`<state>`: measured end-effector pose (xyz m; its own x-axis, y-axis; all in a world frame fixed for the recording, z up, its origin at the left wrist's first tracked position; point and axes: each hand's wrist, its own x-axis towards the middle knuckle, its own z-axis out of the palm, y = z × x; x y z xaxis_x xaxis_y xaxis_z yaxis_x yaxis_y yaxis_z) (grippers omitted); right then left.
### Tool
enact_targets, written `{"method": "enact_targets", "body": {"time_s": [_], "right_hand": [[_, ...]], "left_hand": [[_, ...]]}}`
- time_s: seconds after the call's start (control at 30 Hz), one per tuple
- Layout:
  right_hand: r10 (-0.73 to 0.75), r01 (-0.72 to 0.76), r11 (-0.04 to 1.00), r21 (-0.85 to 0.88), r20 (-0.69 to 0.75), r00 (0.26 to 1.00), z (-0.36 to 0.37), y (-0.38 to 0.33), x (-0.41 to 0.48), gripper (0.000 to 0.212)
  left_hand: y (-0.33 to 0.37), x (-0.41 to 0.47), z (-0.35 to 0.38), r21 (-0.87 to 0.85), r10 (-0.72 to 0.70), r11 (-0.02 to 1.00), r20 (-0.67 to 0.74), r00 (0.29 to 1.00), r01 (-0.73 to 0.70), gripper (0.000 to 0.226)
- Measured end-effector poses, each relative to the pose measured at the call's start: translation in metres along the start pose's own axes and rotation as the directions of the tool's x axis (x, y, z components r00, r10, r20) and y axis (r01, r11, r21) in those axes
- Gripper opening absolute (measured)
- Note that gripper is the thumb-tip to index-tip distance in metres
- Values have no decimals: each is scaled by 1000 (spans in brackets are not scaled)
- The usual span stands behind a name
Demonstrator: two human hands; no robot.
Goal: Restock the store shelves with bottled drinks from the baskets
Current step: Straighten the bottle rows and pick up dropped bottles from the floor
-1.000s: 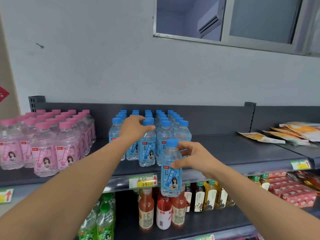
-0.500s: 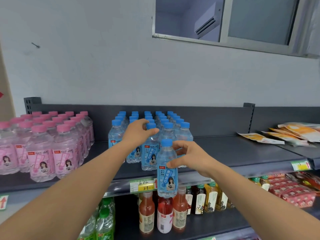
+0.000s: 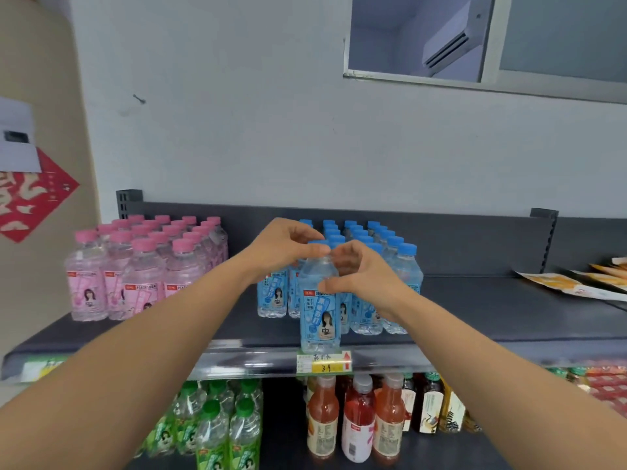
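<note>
Bottle (image 3: 319, 320) neck and cap partly hidden, both hands (image 3: 285, 249) (image 3: 364, 278) pinching it.

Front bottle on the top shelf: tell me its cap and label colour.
Blue cap, light-blue label on the front bottle; the head view shows it.

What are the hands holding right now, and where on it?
Both hands, left and right, grip the front blue-capped bottle at its neck and shoulder; it stands on the shelf edge.

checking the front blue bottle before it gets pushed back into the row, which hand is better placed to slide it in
Right, probably. The right hand wraps the blue-capped bottle at its shoulder, at the shelf front edge. The left hand only pinches near the cap, higher up.
</note>
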<state>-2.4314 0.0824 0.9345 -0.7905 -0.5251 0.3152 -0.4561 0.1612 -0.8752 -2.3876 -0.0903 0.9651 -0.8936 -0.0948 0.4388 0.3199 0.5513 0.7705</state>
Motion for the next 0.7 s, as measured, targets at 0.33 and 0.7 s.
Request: {"method": "enact_targets", "body": {"time_s": [0.33,0.7], "right_hand": [[-39,17,796,-605,-23,999,10,30,-3,29],[11,59,666,-744,89,996,3,67,-10,36]], "left_hand": [[-17,16,-4,226,-33,972,-126,992,61,37],[-33,30,7,292,-49,951,-183,982,102,43]]}}
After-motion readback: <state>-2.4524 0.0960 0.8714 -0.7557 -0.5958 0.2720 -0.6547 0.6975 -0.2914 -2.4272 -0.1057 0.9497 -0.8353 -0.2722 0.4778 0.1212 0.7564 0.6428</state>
